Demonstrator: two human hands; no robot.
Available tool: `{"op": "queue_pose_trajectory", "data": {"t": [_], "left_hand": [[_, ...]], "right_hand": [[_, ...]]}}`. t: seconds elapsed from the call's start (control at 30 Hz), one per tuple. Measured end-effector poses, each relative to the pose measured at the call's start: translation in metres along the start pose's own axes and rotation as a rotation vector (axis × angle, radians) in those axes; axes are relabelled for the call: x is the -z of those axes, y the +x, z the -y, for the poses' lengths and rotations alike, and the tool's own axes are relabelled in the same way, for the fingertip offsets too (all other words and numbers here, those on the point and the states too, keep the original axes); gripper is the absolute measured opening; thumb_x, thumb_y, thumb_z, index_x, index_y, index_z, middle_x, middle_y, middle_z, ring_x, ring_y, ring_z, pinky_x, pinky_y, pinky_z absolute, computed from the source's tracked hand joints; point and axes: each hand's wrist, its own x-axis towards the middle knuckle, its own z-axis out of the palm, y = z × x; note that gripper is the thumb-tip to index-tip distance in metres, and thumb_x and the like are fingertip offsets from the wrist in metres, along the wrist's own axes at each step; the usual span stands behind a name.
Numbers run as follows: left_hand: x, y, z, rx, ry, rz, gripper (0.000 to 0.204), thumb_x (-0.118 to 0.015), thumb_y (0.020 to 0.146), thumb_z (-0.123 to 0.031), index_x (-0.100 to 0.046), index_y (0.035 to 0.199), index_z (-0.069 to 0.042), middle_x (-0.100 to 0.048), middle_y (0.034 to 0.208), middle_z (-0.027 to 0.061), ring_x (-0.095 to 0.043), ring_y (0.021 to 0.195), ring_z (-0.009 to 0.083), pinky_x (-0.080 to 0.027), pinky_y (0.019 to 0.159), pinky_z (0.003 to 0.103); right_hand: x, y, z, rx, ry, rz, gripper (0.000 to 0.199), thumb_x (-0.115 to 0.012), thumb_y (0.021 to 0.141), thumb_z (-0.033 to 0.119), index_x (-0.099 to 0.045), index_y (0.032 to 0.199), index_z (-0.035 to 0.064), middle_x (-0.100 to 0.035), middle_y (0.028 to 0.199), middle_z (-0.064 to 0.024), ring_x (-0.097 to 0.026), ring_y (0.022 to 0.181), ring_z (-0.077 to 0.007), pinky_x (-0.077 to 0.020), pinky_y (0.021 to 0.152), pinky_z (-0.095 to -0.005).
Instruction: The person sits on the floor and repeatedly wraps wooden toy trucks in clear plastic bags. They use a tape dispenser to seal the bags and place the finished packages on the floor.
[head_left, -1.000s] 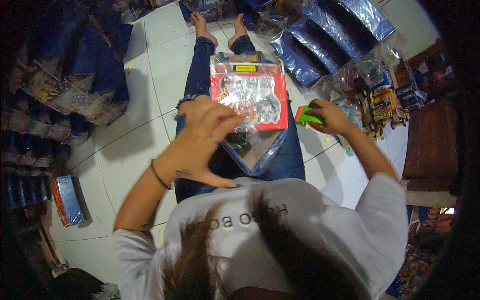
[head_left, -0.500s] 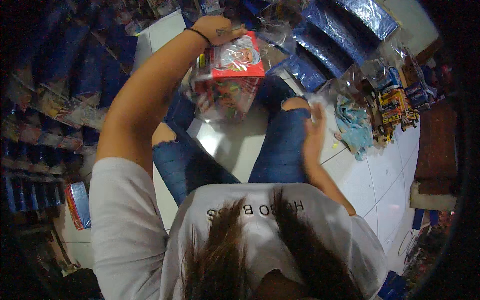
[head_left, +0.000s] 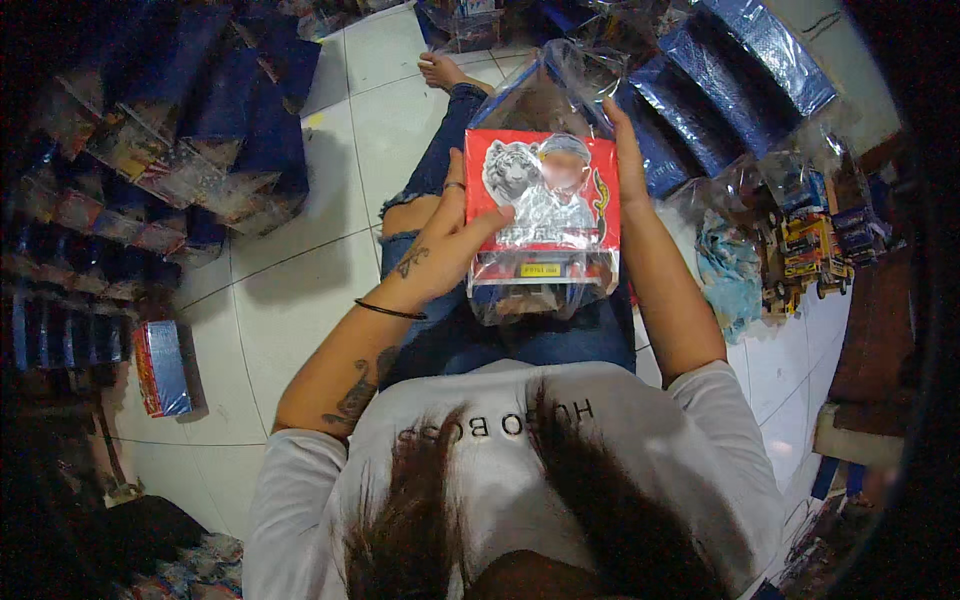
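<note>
Above my lap I hold a red printed box (head_left: 545, 210) wrapped in a loose clear plastic bag (head_left: 580, 80). A white tiger and a figure in a cap are printed on its upper face. My left hand (head_left: 455, 235) grips the left side, its thumb lying over the front. Along the right edge, my right hand (head_left: 627, 160) presses with its fingers partly hidden behind. The bag's loose end sticks up beyond the box, and its lower part hangs over my jeans.
Stacks of blue boxes in clear wrap (head_left: 200, 110) stand at the left, and shiny blue packages (head_left: 700, 90) at the far right. A light blue cloth (head_left: 728, 270) lies near yellow toy trucks (head_left: 815, 250). One red and blue box (head_left: 162, 368) stands alone on the tiled floor (head_left: 290, 290).
The box has come nearer and turned its printed face up. My left hand has shifted from its top to its left side, and my right hand has risen to grip the right side.
</note>
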Motion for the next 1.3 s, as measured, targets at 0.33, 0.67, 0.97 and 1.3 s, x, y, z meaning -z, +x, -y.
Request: {"op": "queue_pose_trajectory", "data": {"t": [0.33,0.67,0.97,1.3], "left_hand": [[-0.012,0.008,-0.009,-0.422,0.181,-0.246,0.098,-0.066,0.084,-0.029,0.003,0.149,-0.004,-0.002,0.154,0.0251,-0.01,0.143,0.0326,-0.018,0.114,0.039],[-0.003,-0.015,-0.037,-0.66,1.27,-0.061,0.139,-0.083,0.039,-0.055,-0.016,0.146,0.004,-0.012,0.152,0.0282,-0.005,0.143,0.0405,0.003,0.109,0.064],[-0.012,0.0,-0.052,-0.793,1.318,0.181,0.124,-0.085,0.046,-0.033,-0.02,0.146,-0.001,-0.028,0.149,0.0186,-0.022,0.141,0.0342,-0.013,0.115,0.053],[-0.041,-0.026,-0.016,-0.768,1.211,-0.069,0.1,-0.076,0.06,-0.039,-0.031,0.141,0.001,-0.028,0.148,0.0216,-0.026,0.138,0.0364,-0.024,0.113,0.044]], "right_hand": [[-0.095,-0.036,0.061,0.678,-1.416,-0.035,0.05,-0.07,0.078,0.019,-0.05,0.122,0.0057,-0.061,0.093,-0.01,-0.06,0.082,-0.0189,-0.05,0.073,-0.0333],[-0.04,-0.074,0.02,1.008,-1.737,0.319,0.078,-0.074,0.07,0.051,-0.052,0.128,0.0042,-0.052,0.128,-0.025,-0.046,0.123,-0.0381,-0.0296,0.107,-0.0489],[0.036,-0.107,0.018,0.841,-1.532,0.512,0.079,-0.067,0.075,0.052,-0.049,0.131,0.0,-0.047,0.136,-0.0206,-0.039,0.131,-0.0359,-0.0267,0.109,-0.0511],[0.301,-0.077,-0.096,0.137,-1.908,-0.496,0.07,-0.07,0.07,0.021,-0.045,0.135,0.0106,-0.054,0.115,-0.023,-0.057,0.104,-0.0404,-0.0475,0.089,-0.0423]]}}
